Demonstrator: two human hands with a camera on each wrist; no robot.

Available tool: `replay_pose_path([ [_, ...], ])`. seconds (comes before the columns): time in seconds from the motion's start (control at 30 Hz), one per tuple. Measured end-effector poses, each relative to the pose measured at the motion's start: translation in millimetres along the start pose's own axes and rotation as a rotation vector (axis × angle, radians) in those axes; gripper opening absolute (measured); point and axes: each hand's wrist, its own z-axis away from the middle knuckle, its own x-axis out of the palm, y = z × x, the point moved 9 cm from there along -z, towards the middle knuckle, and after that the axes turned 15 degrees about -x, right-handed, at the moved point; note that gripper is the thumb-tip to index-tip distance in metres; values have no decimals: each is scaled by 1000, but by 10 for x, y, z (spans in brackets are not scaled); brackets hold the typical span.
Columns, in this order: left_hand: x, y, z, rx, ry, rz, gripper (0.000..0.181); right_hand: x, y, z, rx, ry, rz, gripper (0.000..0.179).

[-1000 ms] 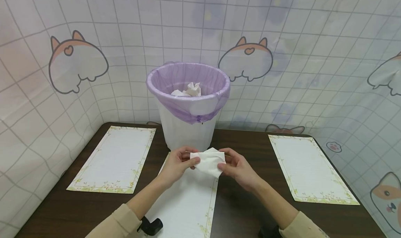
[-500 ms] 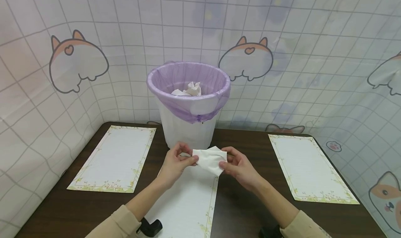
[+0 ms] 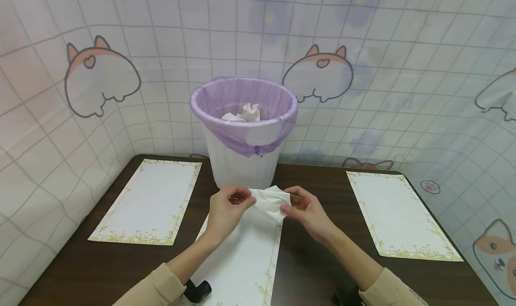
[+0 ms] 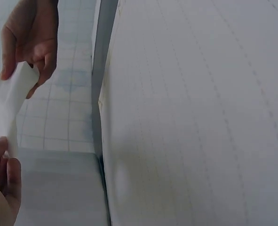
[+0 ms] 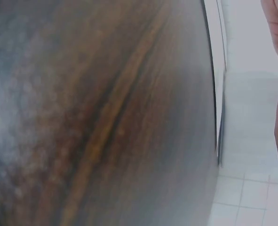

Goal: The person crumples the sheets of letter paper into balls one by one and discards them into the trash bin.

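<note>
In the head view, the left hand (image 3: 226, 209) pinches one end of a folded white tissue (image 3: 270, 203) between thumb and fingers, and the right hand (image 3: 307, 213) pinches the other end, so the tissue is held up between them. Below the hands and partly behind the left forearm, a sheet of paper with a leafy border (image 3: 242, 256) lies on the dark tabletop (image 3: 310, 265). Just beyond the hands stands a white bin (image 3: 242, 169) with a purple liner (image 3: 254, 138) folded over its rim; crumpled white paper (image 3: 251, 112) shows inside. A second bordered sheet (image 3: 147, 203) lies left of the left hand, and a third (image 3: 399, 214) right of the right hand. A patterned curtain (image 3: 217, 37) hangs behind.

In the left wrist view, the tissue stretches between the right hand above and the left hand below, at the left edge; lined paper fills the right side.

In the right wrist view, fingers of both hands show at the right edge, beside the blurred tabletop; their grip is mostly cut off.
</note>
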Motion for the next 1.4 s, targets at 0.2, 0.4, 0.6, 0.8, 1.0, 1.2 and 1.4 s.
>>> replay_pose_path([
  [0.2,71,74,42,56,-7,-84,22,-26,-20,-15,-22,27,53,35],
  [0.4,145,58,79,39,-38,-94,34,-17,-29,-27,-36,12,86,30],
  [0.6,204,0,85,-28,-101,-41,43,9,-50,-41,-46,-11,81,26],
  [0.8,257,-23,100,-96,-175,7,48,66,-91,-51,-48,-63,90,25],
  [1.0,278,-25,108,-121,-197,7,47,90,-86,-49,-38,-81,111,22],
  [1.2,304,-21,84,-128,-215,0,41,116,-92,-57,-45,-87,69,19],
  [1.4,323,-45,60,-154,-254,35,32,136,-77,-57,-56,-100,17,10],
])
